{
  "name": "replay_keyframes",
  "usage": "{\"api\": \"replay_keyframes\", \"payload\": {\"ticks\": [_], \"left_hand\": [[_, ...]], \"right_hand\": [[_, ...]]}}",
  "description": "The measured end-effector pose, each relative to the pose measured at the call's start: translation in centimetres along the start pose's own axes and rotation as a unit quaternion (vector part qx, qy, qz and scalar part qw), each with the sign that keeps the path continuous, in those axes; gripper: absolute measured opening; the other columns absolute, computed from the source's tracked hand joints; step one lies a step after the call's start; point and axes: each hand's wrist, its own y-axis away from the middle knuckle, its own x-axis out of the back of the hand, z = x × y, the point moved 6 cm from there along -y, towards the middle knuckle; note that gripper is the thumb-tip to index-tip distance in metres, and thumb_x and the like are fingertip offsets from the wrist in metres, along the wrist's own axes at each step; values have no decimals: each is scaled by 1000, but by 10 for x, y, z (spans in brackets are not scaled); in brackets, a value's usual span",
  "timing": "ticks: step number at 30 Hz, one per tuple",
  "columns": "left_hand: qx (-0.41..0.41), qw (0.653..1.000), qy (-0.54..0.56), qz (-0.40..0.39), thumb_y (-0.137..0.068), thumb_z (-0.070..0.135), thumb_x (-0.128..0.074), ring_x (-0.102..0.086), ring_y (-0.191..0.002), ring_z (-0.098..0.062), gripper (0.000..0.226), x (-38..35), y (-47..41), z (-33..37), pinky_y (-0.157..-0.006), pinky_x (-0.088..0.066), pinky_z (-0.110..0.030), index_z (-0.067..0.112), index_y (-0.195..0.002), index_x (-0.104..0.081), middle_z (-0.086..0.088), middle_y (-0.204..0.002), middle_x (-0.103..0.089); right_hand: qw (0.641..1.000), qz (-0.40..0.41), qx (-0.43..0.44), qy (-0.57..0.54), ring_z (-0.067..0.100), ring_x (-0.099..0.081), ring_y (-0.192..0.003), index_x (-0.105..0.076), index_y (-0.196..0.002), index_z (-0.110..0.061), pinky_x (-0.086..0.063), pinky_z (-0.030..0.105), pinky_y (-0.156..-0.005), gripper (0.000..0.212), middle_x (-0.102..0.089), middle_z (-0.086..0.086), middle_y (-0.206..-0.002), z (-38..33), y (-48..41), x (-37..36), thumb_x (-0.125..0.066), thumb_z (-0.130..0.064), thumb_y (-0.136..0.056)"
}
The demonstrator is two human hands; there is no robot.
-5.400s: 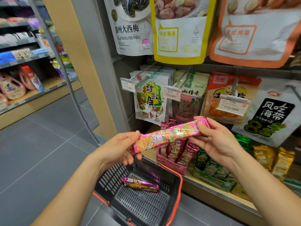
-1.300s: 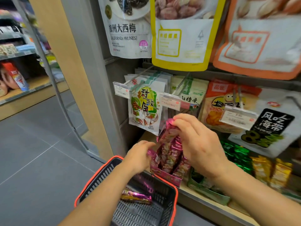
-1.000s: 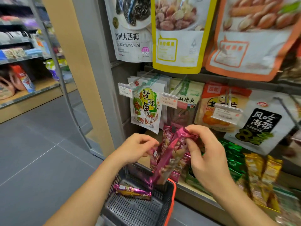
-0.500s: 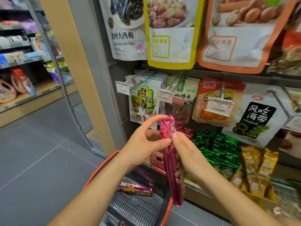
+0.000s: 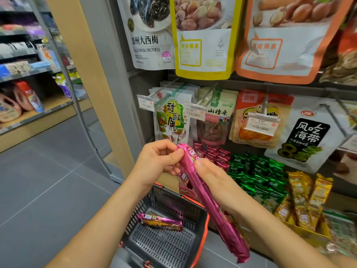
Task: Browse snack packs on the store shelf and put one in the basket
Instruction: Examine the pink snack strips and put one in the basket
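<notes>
A long pink foil snack pack [image 5: 212, 206] hangs slanted in front of me, its top end up by the shelf. My left hand [image 5: 158, 161] pinches that top end. My right hand [image 5: 214, 180] holds the pack just below, thumb on its face. Under my hands stands a dark basket [image 5: 197, 227] with an orange rim. One similar pink snack pack [image 5: 160, 222] lies on its grid floor. More pink packs [image 5: 212, 153] stand in a box on the shelf behind my hands.
Green packs [image 5: 257, 175] and yellow packs [image 5: 307, 198] fill boxes to the right on the shelf. Hanging bags with price tags [image 5: 260, 124] crowd the pegs above. A grey post [image 5: 116, 78] and grey floor [image 5: 48, 180] lie left.
The pack came out of the shelf box, was turned from level to hanging upright between both hands, and now slants with its lower end towards me. The basket pack has not moved.
</notes>
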Motion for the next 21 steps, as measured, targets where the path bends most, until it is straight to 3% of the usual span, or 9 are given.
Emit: {"api": "replay_keyframes", "payload": {"ticks": [3, 7, 11, 13, 15, 17, 19, 21], "left_hand": [[8, 1000, 20, -19, -81, 21, -72, -59, -53, -17, 6, -2, 0, -2, -48, -49, -21, 18, -76, -70, -9, -66, -64], [10, 999, 1, -32, -86, 32, -60, -59, -61, -17, 18, -8, -1, 1, -50, -48, -21, 15, -85, -64, -7, -74, -64], [-33, 996, -78, 13, -92, 16, -63, -63, -59, -17, 10, -5, -2, 6, -50, -50, -20, 15, -82, -65, -5, -71, -68], [-25, 997, -50, 43, -92, 9, -61, -65, -58, -17, 14, -2, -2, 5, -50, -52, -21, 14, -80, -66, -7, -72, -70], [-11, 995, 10, 95, -93, 5, -58, -65, -58, -16, 21, 7, -3, 5, -51, -53, -22, 16, -76, -66, -5, -70, -70], [-8, 985, 78, 155, -94, 3, -55, -64, -59, -13, 26, 22, -4, 4, -52, -53, -23, 17, -75, -65, -1, -67, -68], [-6, 975, 114, 191, -95, 4, -53, -64, -62, -12, 23, 34, -4, 2, -54, -53, -22, 14, -77, -64, 1, -68, -68], [7, 972, 137, 191, -95, 8, -56, -66, -67, -14, 21, 38, -5, -1, -58, -54, -23, 14, -78, -68, -1, -73, -70]], "right_hand": [[1000, 0, 13, -1, 4, -61, -72, -59, -108, -38, -48, 32, -74, 42, -64, -14, -82, -1, 0, 1, -39, -69, -87], [999, -6, -10, -42, 26, -72, -62, -50, -116, -50, -60, 45, -63, 34, -68, -5, -95, 5, 4, 3, -49, -67, -88], [997, 49, 34, 54, 10, -69, -72, -43, -122, -52, -58, 37, -70, 37, -68, -12, -94, 2, 6, 9, -56, -60, -88], [992, 65, 49, 99, 3, -65, -88, -39, -132, -47, -54, 34, -81, 50, -66, -16, -106, 2, 5, 13, -64, -50, -88], [996, 28, 38, 81, 4, -65, -93, -35, -136, -50, -55, 34, -84, 65, -61, -15, -118, 4, 5, 13, -73, -41, -84], [998, -63, -2, 17, 9, -70, -76, -37, -127, -62, -57, 30, -68, 67, -64, -12, -109, 9, 10, 5, -77, -32, -81], [989, -130, -41, -64, 14, -67, -62, -46, -115, -62, -55, 28, -57, 57, -69, -12, -90, 11, 16, -5, -75, -26, -81], [991, -106, -47, -74, 16, -64, -59, -51, -111, -58, -55, 33, -56, 49, -68, -11, -85, 13, 17, -5, -73, -27, -80]]}}
